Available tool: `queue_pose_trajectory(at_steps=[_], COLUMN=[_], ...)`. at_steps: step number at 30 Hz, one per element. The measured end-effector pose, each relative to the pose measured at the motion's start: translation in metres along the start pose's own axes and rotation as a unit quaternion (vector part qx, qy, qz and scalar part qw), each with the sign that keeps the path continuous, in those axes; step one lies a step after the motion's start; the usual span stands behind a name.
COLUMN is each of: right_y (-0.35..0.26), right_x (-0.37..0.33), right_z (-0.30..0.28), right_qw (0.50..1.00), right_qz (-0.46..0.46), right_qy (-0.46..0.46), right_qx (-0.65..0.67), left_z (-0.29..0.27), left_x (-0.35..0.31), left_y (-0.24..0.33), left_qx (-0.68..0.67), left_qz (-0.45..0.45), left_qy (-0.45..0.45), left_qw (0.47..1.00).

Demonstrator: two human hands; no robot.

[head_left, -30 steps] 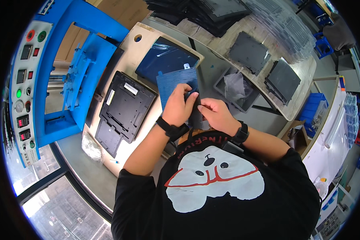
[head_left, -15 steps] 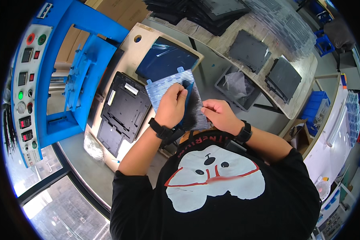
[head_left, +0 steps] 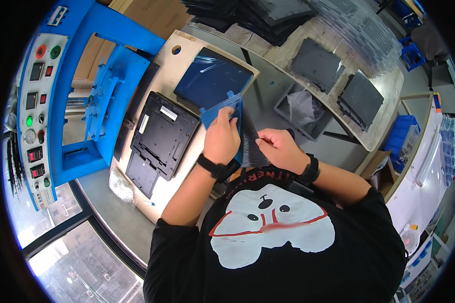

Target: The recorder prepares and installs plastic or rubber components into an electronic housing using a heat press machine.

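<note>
In front of my chest I hold a thin striped sheet between both hands. Its left part is a blue-tinted film (head_left: 218,112) with two small tabs on the upper edge; its right part is a dark ribbed sheet (head_left: 249,135). They meet at an angle, and I cannot tell whether they are one piece. My left hand (head_left: 221,141) is closed on the blue film, thumb and fingers bent over it. With thumb and forefinger, my right hand (head_left: 283,150) pinches the right edge of the dark ribbed sheet. My left hand covers the film's lower part.
On the wooden bench (head_left: 168,65) lie a glossy dark-blue panel (head_left: 215,78) and a black moulded tray (head_left: 164,136). A blue press (head_left: 119,96) with a button panel stands left. Right, a table bears black plates (head_left: 316,64) and clear trays (head_left: 359,35); a grey bin (head_left: 306,113) sits below it.
My left hand has moved right, closer to my right hand, taking the film along. The sheet's two parts now stand at a sharper angle. My right hand has barely moved.
</note>
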State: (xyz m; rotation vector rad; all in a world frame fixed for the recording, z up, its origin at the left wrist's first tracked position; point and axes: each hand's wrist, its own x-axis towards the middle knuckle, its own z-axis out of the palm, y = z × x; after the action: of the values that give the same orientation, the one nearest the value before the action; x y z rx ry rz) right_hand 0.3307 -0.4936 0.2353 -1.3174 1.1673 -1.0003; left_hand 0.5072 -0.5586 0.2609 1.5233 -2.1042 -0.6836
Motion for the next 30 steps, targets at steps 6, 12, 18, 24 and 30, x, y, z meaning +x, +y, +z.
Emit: queue_pose_trajectory(at_steps=[6,12,18,24,30], right_y=[-0.001,0.006,0.004,0.021,0.021], right_x=[0.014,0.019,0.012,0.002,-0.002], right_z=[0.006,0.002,-0.011,-0.02,-0.033], right_qw=[0.993,0.994,0.998,0.999,0.983], right_qz=[-0.041,-0.035,-0.027,0.001,0.094], right_qy=[0.033,0.045,0.037,0.044,0.052], right_qx=[-0.106,-0.095,-0.052,0.027,0.147], left_z=[0.028,0.033,0.023,0.02,0.008], left_x=[0.02,0.029,0.04,0.042,0.045], left_y=[-0.026,-0.012,-0.012,-0.019,-0.012], left_qx=[-0.05,-0.143,-0.144,-0.245,-0.394], left_qz=[-0.02,-0.021,-0.063,-0.098,-0.156], left_qy=[-0.031,0.025,-0.067,-0.057,-0.033], left_qw=[0.998,0.989,0.985,0.963,0.905])
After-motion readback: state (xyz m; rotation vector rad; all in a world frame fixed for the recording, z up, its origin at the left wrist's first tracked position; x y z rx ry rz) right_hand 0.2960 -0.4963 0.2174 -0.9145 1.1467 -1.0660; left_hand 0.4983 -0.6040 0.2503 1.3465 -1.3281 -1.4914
